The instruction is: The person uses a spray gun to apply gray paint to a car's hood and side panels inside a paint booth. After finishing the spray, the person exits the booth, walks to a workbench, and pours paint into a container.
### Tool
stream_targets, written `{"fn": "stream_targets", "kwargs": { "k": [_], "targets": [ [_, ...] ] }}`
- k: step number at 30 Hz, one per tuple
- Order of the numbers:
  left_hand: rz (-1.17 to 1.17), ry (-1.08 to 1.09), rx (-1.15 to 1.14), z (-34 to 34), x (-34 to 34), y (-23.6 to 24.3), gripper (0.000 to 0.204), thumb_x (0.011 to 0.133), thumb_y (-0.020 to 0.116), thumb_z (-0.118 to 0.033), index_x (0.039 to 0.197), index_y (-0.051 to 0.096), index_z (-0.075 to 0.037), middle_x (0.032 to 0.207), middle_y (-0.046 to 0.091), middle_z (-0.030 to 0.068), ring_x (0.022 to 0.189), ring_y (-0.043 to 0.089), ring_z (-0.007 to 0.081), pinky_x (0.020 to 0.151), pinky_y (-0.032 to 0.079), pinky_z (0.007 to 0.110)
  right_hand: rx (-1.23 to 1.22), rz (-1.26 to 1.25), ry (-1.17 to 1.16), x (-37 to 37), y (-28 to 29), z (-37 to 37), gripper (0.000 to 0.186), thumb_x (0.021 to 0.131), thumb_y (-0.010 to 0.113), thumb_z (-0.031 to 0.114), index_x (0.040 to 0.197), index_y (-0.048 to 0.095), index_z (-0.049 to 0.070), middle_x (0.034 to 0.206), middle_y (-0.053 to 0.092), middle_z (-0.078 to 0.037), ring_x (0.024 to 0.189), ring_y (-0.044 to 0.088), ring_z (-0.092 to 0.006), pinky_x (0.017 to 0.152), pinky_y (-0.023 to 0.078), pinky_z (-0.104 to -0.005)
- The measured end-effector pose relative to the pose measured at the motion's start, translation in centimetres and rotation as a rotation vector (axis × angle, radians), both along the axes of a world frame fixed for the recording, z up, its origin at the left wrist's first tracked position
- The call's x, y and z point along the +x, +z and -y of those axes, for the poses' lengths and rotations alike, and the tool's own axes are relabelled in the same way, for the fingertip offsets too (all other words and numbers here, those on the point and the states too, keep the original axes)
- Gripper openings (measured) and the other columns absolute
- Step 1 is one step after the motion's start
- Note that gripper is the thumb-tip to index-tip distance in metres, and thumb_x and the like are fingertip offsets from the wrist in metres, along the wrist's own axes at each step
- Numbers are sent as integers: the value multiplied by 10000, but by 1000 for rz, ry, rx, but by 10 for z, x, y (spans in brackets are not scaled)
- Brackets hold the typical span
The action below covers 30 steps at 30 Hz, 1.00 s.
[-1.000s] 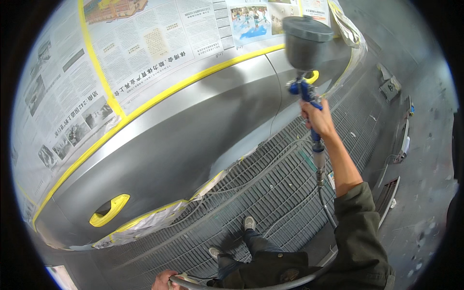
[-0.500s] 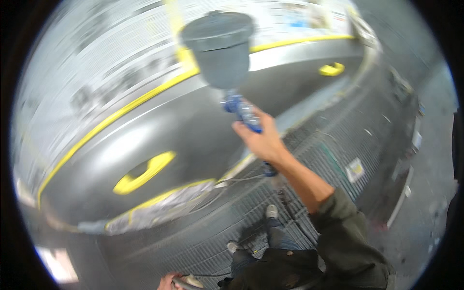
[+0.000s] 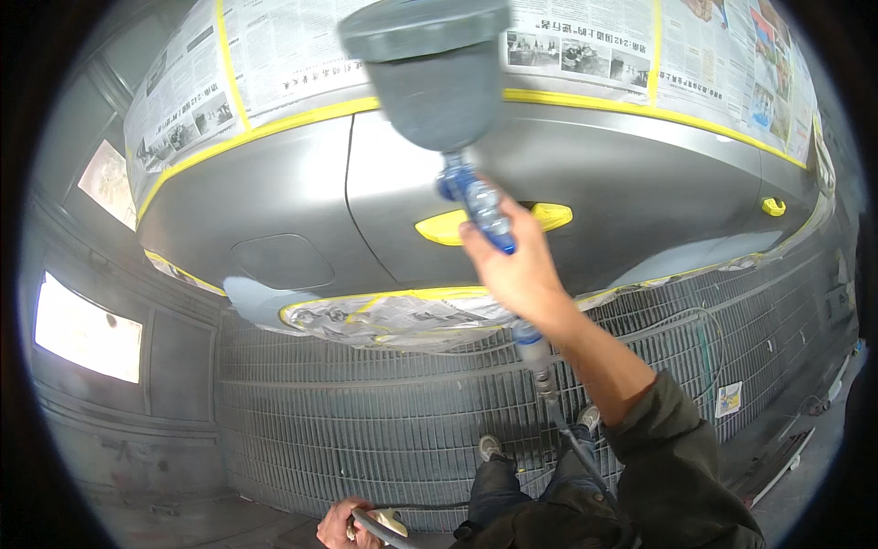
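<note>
My right hand (image 3: 523,270) is wrapped round the handle of a spray gun (image 3: 425,87), which has a blue body and a large grey cup on top. The gun is in front of a car's grey side (image 3: 631,169), over a door handle covered in yellow tape (image 3: 441,228). From the bottom of its grip an air hose (image 3: 578,448) runs down past my legs. Low at the bottom edge, my left hand (image 3: 340,525) is closed on a loop of hose, with a small pale thing beside it that I cannot make out.
Newspaper (image 3: 293,55) edged with yellow tape (image 3: 274,128) covers the car's upper part. Masking sheet (image 3: 412,320) lines its lower edge. Metal grating (image 3: 347,421) forms the floor, with hose lying across it. A bright window (image 3: 89,327) is in the left wall.
The view has swung left along the car, bringing the rear panel and left wall in. The spray gun now appears over the nearer taped door handle. Both hands keep their hold.
</note>
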<state>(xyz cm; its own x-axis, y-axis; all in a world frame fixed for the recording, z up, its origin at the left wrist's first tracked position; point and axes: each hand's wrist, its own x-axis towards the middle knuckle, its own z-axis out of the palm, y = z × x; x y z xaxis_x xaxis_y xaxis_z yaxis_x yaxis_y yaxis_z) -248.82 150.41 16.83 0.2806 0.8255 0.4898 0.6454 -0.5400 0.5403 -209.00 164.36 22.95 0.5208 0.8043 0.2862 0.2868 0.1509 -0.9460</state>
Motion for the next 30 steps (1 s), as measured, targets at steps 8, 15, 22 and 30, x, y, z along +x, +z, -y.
{"fn": "stream_targets", "kwargs": {
  "k": [8, 15, 22, 30],
  "targets": [
    [32, 49, -26, 18, 2, -10, 168, 907, 673, -185, 959, 697, -27, 779, 680, 102, 580, 595, 186, 509, 447, 297, 36, -68, 437, -58, -18, -16, 580, 907, 603, 127, 1455, 448, 15, 717, 609, -163, 614, 577, -219, 656, 481, -369],
    [-22, -112, -9, 34, 57, -12, 212, 948, 621, -240, 985, 695, -44, 828, 700, 101, 548, 584, 182, 488, 438, 290, -6, -48, 60, 48, -51, 64, 565, 889, 638, 79, 1436, 500, 50, 716, 587, -76, 604, 545, -128, 614, 476, -308],
    [-38, -310, -45, 57, 155, -10, 223, 946, 582, -239, 983, 698, -52, 817, 706, 96, 531, 576, 172, 483, 441, 277, -78, -157, -122, 176, -58, 173, 538, 883, 654, 59, 1403, 523, 15, 846, 608, -36, 765, 502, -78, 735, 450, -254],
    [-192, -522, 103, 101, 269, -22, 213, 954, 549, -199, 986, 679, -33, 819, 705, 114, 548, 596, 242, 487, 475, 349, -93, -314, -363, 323, -85, 292, 199, 870, 736, 198, 918, 593, 67, 709, 544, 10, 578, 467, -62, 492, 370, -214]
  ]
}}
